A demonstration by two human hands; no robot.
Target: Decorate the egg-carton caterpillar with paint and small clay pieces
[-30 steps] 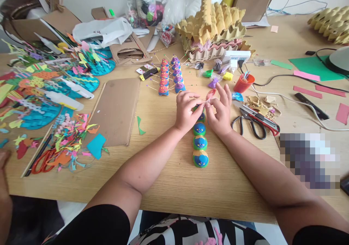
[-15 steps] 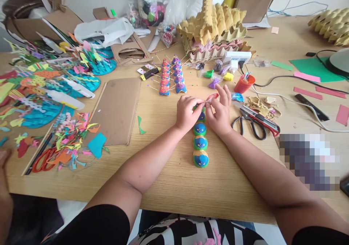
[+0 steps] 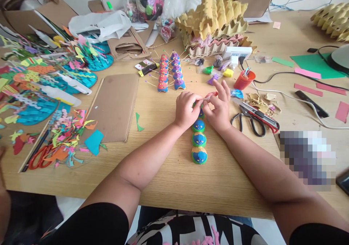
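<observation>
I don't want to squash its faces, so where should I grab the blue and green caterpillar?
The caterpillar looks easiest by the low green sides of its nearest bump, from the near table edge: the faces sit on rounded blue tops, and the left hand and right hand partly hide its far end.

Legible text: none. Round red-and-white emblem [image 3: 165, 33] on clear packet [image 3: 169, 23]: lettering too small to resolve. White plastic bag [image 3: 100, 26] bears faint dark marks, unreadable. Garment [image 3: 191, 230] shows bold black-and-white print, folded, undecipherable.

Cardboard [image 3: 116, 106] left, cutter [image 3: 260, 117] right of egg-carton strip [image 3: 199, 140]
</observation>
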